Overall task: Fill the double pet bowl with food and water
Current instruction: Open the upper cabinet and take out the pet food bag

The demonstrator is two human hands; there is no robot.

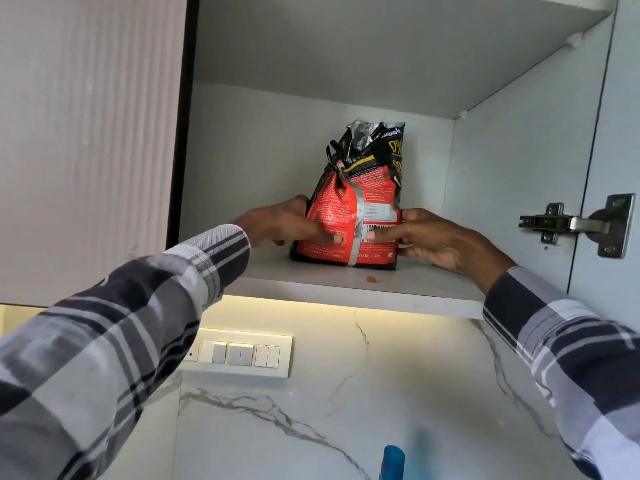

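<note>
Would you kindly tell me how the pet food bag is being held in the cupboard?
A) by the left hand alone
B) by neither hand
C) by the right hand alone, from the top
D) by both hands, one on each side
D: the left hand and the right hand press on opposite sides of the bag, which stands on the shelf.

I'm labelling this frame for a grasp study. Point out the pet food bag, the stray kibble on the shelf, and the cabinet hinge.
pet food bag (349,216): head view, red front panel.
stray kibble (371,279): head view, its centre.
cabinet hinge (554,221): head view, metal arm.
</note>
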